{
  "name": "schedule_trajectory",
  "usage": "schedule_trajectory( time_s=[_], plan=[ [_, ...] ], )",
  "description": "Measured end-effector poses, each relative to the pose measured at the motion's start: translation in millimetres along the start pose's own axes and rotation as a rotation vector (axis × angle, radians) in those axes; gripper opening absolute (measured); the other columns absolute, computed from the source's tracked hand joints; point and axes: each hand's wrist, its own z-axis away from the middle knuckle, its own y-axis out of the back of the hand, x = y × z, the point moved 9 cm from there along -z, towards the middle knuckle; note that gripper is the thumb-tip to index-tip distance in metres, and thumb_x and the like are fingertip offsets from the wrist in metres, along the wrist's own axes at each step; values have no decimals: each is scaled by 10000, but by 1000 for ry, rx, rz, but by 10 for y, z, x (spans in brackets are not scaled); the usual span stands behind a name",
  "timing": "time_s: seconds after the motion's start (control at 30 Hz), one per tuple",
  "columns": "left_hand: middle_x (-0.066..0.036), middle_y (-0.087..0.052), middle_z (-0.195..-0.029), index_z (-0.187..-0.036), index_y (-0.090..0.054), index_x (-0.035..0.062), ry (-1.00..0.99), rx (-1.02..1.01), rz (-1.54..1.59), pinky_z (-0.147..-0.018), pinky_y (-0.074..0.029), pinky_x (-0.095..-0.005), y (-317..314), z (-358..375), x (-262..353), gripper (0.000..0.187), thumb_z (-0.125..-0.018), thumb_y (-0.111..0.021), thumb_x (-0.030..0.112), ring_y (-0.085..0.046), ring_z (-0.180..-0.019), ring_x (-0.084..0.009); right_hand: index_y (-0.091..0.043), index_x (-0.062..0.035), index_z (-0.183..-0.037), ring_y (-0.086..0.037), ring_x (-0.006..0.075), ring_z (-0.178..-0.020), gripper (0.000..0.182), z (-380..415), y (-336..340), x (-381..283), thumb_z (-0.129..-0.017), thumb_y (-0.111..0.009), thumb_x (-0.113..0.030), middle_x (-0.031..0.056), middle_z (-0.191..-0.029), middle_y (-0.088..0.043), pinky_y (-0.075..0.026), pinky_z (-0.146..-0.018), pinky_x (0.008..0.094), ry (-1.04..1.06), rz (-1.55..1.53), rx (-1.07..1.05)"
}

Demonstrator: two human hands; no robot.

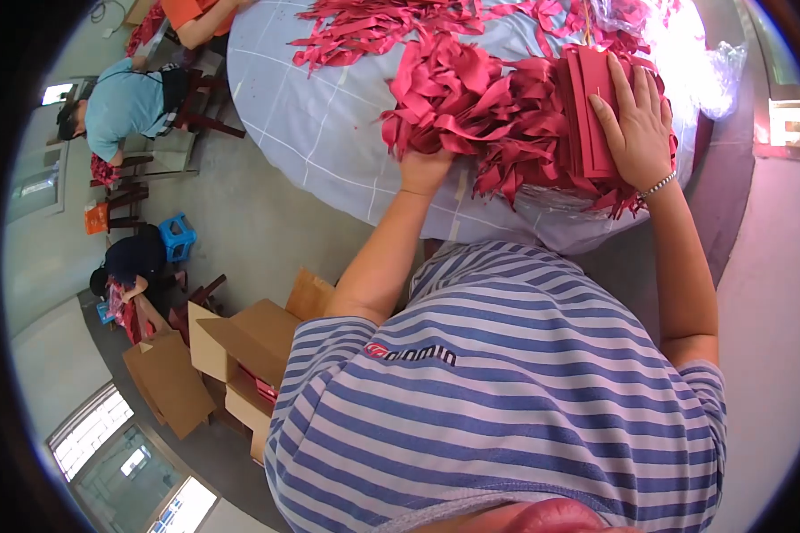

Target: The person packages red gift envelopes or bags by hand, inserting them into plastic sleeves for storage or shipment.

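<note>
A stack of flat red paper pieces (587, 115) with red ribbons at its sides stands near the table edge in front of me. My right hand (636, 124) lies across it, fingers outstretched and pressed on the outer pieces. Left of the stack, a thick bunch of glossy red ribbons (440, 89) spills over the cloth. At its near edge, my left hand (427, 169) reaches under the loops; its fingers are covered, so their grip is hidden. Clear plastic (551, 200) shows beneath the stack.
A pale checked cloth covers the round table (320, 142). More red ribbons (364, 31) lie farther back, with clear plastic bags (720, 80) at right. Open cardboard boxes (249, 342) stand left of me. Several people work beyond, near a blue stool (177, 237).
</note>
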Motion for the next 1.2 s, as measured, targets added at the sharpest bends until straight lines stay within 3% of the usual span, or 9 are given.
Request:
schedule_trajectory(
  time_s=[0.03, 0.3, 0.47, 0.53, 0.67, 0.87, 0.9, 1.0, 1.2],
  plan=[
    [-80, -670, -1133, -1156, -632, 69, 160, -3, 203, -898, -495, -361, -37, 72, -124, 429, -776, -760, 223, -644, -1027, -249, -266, -244, -1505, -240, 401, -1408, 690, 15, -11, -4, -932, -374, -614, 262, -1489, -302, -171, -1109, 564, 7, 15, -15],
    [-123, -686, -992, -1018, -675, 56, -85, 86, 49, -813, -508, -398, 7, 51, 1, 304, -764, -754, 203, -654, -926, -300, -261, -245, -1506, -239, 398, -1408, 686, -19, -27, -7, -937, -361, -614, 251, -1497, -291, -161, -1118, 543, 19, -4, -21],
    [-133, -687, -973, -1033, -675, 56, 80, 99, 222, -791, -508, -393, 37, 19, -202, 293, -760, -729, 150, -658, -903, -289, -266, -244, -1505, -239, 394, -1409, 682, -15, -53, 29, -938, -362, -611, 247, -1499, -291, -153, -1123, 533, 14, -25, -16],
    [-132, -688, -965, -1033, -679, 56, -73, 66, -61, -783, -510, -385, 245, -138, 129, 272, -765, -695, 102, -662, -887, -287, -270, -242, -1504, -240, 391, -1409, 680, -14, -43, 33, -939, -366, -609, 246, -1497, -294, -153, -1123, 531, 9, -26, -9],
    [-116, -686, -952, -993, -658, 31, -186, 175, -18, -759, -512, -356, 576, -274, 389, 232, -779, -692, 116, -657, -855, -283, -276, -240, -1501, -246, 384, -1408, 672, -8, -34, 30, -942, -371, -599, 239, -1497, -302, -156, -1121, 529, 9, -41, 4],
    [-93, -685, -958, -988, -669, 90, -317, 4, -599, -782, -506, -376, 55, 9, 69, 297, -777, -735, 288, -658, -868, -267, -289, -239, -1497, -256, 383, -1403, 664, 9, -12, 25, -938, -395, -580, 237, -1494, -306, -160, -1121, 523, 6, -45, 35],
    [-92, -685, -970, -978, -680, 100, -1, 39, -106, -790, -505, -391, 103, 2, -150, 250, -790, -702, 263, -655, -878, -280, -288, -237, -1498, -255, 385, -1402, 666, 8, 3, 6, -935, -403, -575, 245, -1490, -306, -157, -1124, 522, 12, -34, 30],
    [-99, -687, -982, -978, -684, 88, -375, 15, -471, -804, -504, -403, -21, 20, 98, 234, -786, -686, 222, -646, -904, -307, -288, -236, -1498, -247, 389, -1406, 676, 8, 8, 9, -930, -405, -585, 253, -1491, -301, -155, -1123, 528, 13, -45, 15],
    [-110, -648, -1135, -1176, -605, 46, -163, -20, -120, -963, -439, -395, -16, 52, -81, 390, -806, -695, 135, -595, -1095, -279, -284, -238, -1499, -237, 397, -1409, 682, -2, 11, -11, -931, -391, -600, 257, -1492, -296, -161, -1117, 543, 11, -19, 2]
  ],
)
